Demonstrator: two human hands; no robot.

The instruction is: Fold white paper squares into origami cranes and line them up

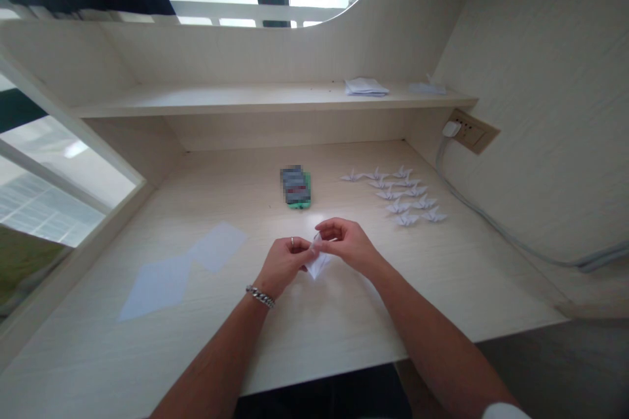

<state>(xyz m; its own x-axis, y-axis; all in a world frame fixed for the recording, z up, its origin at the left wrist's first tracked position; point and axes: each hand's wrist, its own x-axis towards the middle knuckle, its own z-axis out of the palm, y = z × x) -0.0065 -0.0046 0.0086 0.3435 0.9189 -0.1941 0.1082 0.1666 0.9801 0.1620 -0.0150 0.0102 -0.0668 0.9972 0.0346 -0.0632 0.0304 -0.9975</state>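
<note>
A small piece of folded white paper is held between both hands above the middle of the desk, its pointed end toward me. My left hand pinches its left side between thumb and fingers; a ring and a chain bracelet are on that hand and wrist. My right hand grips the upper right part, thumb and fingertips closed at the paper's top. The fingers hide part of the folds. To the right, several finished paper cranes stand in rows.
Flat white paper sheets lie on the left of the desk. A small green-edged pack, blurred on top, lies beyond my hands. Folded paper rests on the shelf. A cable runs from the right wall socket.
</note>
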